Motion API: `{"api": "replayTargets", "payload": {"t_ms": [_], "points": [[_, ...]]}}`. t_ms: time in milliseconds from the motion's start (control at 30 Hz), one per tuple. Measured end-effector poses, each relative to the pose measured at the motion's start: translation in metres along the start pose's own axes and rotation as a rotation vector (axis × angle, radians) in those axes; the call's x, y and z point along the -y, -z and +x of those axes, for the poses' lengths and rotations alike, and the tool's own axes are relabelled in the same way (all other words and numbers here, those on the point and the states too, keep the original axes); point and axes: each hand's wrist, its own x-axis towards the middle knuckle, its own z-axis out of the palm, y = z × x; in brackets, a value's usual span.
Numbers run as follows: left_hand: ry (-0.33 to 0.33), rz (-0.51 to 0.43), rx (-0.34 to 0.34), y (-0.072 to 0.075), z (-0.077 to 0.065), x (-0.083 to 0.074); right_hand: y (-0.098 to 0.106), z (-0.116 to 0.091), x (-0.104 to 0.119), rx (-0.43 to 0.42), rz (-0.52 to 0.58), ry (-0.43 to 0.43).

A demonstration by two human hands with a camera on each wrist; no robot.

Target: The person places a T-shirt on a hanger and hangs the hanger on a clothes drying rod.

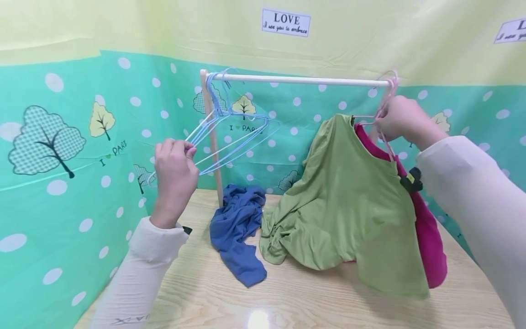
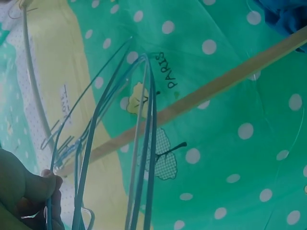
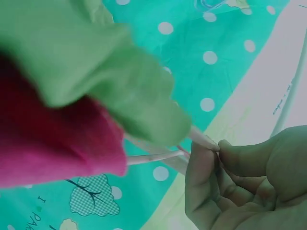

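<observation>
Dotted cloth (image 1: 119, 87) is hung behind; blue hanger (image 1: 220, 112) pinched by left hand (image 1: 175, 173), pink hanger (image 1: 393, 86) by right hand (image 1: 402, 119); green shirt (image 1: 355, 196) is best kept level.

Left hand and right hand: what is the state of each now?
Left hand: closed, pinching a blue clothes hanger.
Right hand: closed, pinching a pink clothes hanger.

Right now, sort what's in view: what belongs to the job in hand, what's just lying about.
Job: pink hangers, green garment, magenta garment, blue hangers, rack.

Just there: printed backdrop; blue cloth, crumpled on the table, untouched, though possibly part of the job.
</observation>
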Motion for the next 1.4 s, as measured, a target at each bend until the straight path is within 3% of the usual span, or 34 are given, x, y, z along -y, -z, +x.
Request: {"api": "replayTargets", "payload": {"t_ms": [600,867,1000,1400], "points": [[0.012,-0.009,-0.027,-0.003,-0.007,-0.011,-0.014,0.009,-0.009,0.033,-0.030,0.020],[0.038,-0.024,-0.069,0.002,-0.003,-0.018,-0.013,0.009,-0.009,-0.038,-0.078,-0.002],[0.055,-0.045,-0.089,0.005,-0.001,-0.022,-0.013,0.007,-0.005,-0.056,-0.109,0.014],[0.060,-0.047,-0.056,0.014,-0.007,-0.029,-0.023,0.005,0.024,-0.076,-0.165,0.073]]}}
